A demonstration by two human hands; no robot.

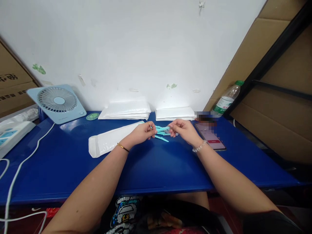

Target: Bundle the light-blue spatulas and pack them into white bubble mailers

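Several slim turquoise pieces (162, 139) lie in a small heap on the blue table (165, 169), between my two hands. My left hand (144, 132) is at the heap's left side, thumb and fingertips pinched together; what they hold is too small to make out. At the right side, my right hand (181, 129) has its fingertips pressed together on something small and pale that I cannot identify. A long white padded envelope (107, 139) lies flat, slanting, partly behind my left hand and wrist.
Two stacks of white envelopes (126, 110) stand along the wall. A phone (214, 139) and a bottle (226, 99) are at the right. A light blue fan (59, 102), a green disc (92, 116) and a white power strip (14, 136) with cables are at the left.
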